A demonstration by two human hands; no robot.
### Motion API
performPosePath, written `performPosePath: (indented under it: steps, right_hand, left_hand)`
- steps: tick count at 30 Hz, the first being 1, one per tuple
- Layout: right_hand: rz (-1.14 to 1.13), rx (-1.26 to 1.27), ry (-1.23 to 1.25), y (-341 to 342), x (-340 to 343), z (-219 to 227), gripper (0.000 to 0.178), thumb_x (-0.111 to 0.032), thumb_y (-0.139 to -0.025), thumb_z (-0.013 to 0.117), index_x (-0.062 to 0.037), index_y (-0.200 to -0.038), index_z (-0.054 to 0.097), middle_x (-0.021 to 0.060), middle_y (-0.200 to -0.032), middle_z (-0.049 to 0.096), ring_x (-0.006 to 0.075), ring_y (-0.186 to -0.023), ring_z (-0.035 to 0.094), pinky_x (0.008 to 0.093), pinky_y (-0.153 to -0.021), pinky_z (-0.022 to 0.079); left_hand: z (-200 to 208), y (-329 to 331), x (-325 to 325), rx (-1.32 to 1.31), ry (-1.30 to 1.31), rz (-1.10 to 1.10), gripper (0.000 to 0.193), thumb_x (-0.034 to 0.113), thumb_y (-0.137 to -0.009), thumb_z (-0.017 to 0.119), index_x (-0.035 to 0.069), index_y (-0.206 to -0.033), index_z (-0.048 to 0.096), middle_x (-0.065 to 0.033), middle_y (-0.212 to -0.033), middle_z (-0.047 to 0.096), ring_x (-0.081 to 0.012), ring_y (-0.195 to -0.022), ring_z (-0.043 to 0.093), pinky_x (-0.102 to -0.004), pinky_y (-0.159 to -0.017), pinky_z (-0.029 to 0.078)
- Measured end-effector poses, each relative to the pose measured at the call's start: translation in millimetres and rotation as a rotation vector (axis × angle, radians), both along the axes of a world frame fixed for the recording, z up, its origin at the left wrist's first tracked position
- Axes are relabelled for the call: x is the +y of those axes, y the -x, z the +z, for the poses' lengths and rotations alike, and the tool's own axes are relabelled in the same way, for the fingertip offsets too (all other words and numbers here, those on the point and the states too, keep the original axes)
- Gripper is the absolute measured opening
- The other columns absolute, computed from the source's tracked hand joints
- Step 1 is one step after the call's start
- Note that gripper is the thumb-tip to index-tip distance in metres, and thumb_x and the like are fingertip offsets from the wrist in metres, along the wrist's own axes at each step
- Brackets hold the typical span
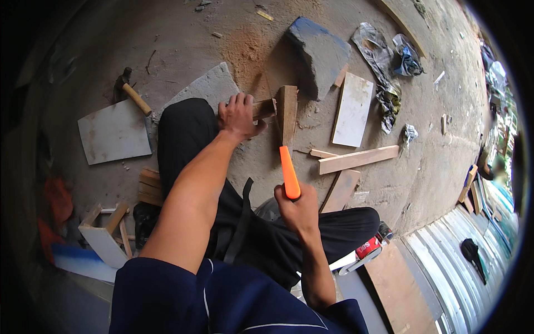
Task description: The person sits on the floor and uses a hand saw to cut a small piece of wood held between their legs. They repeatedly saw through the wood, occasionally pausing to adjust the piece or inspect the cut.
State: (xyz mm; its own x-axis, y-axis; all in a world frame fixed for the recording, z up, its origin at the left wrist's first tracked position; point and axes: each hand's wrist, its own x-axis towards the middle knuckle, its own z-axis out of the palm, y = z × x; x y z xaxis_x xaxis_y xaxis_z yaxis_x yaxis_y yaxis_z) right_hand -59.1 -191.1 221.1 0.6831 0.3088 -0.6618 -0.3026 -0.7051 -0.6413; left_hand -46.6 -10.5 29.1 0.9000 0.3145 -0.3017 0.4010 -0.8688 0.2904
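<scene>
My right hand (299, 210) is closed round the orange handle of a handsaw (288, 172). Its blade, seen nearly edge-on, runs away from me as a thin line between two wood parts. Left of that line is a wooden block (264, 109), with my left hand (240, 117) closed over its left end and pressing it down. Just right of the blade lies a short wooden piece (287, 113); whether it is joined to the block, I cannot tell. Both sit low in front of my crossed legs.
Beyond stands a large grey-blue slab (320, 55). A hammer (136, 99) lies by a white board (115, 132) on the left. Rightward are another white board (353, 109), wood strips (359, 160), crumpled plastic (372, 44), a red tape dispenser (367, 248) and corrugated sheet (445, 261).
</scene>
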Motion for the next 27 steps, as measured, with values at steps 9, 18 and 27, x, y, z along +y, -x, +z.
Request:
performPosePath:
  steps: [9,18,27]
  right_hand:
    - [-0.107,-0.008,-0.077,59.9,-69.0,74.3,0.019,-0.013,-0.076,0.063,0.0057,-0.073,0.058,0.0221,-0.060,0.055,0.0308,-0.050,0.056,0.0399,-0.053,0.043]
    - [-0.037,-0.077,-0.077,42.7,-39.1,27.3,0.020,-0.011,-0.075,0.065,0.0053,-0.071,0.055,0.0167,-0.056,0.050,0.0243,-0.049,0.048,0.0355,-0.053,0.042]
    - [-0.019,-0.001,-0.040,18.5,-32.9,-17.1,0.017,-0.012,-0.074,0.064,0.0045,-0.074,0.060,0.0213,-0.059,0.054,0.0310,-0.049,0.052,0.0381,-0.054,0.044]
  left_hand:
    - [-6.7,-0.6,-2.0,-0.042,-0.045,0.002,0.068,0.049,-0.063,0.071,0.006,-0.112,0.051,-0.0093,-0.107,0.052,-0.0260,-0.105,0.050,-0.0466,-0.083,0.036]
    - [-5.0,3.3,-4.3,0.015,-0.036,0.005,0.069,0.049,-0.064,0.073,0.008,-0.115,0.050,-0.0097,-0.111,0.051,-0.0243,-0.112,0.047,-0.0476,-0.088,0.035]
    - [-3.8,-2.8,-6.6,-0.026,-0.034,0.002,0.069,0.049,-0.065,0.074,0.007,-0.115,0.050,-0.0100,-0.111,0.052,-0.0261,-0.111,0.048,-0.0484,-0.088,0.036]
